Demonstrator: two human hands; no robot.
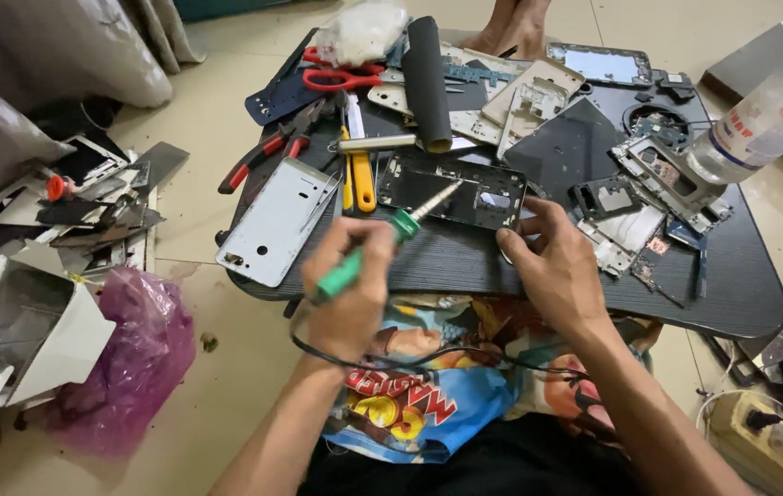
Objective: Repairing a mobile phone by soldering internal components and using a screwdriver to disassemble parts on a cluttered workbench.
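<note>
My left hand (347, 285) grips a green-handled soldering iron (382, 241), its metal tip pointing up and right over a black phone frame (451, 191) lying on the low black table (740, 276). My right hand (547, 262) rests at the right end of that frame, fingers touching its edge. The iron's black cord (428, 354) loops across my lap.
A silver phone back plate (276, 220), yellow-handled tool (359, 179), red pliers (258, 158), red scissors (341, 73), a black roll (428, 78) and several phone parts crowd the table. A plastic bottle (763, 124) lies right. Scrap pile and purple bag (129, 358) sit left; power strip (759, 427) right.
</note>
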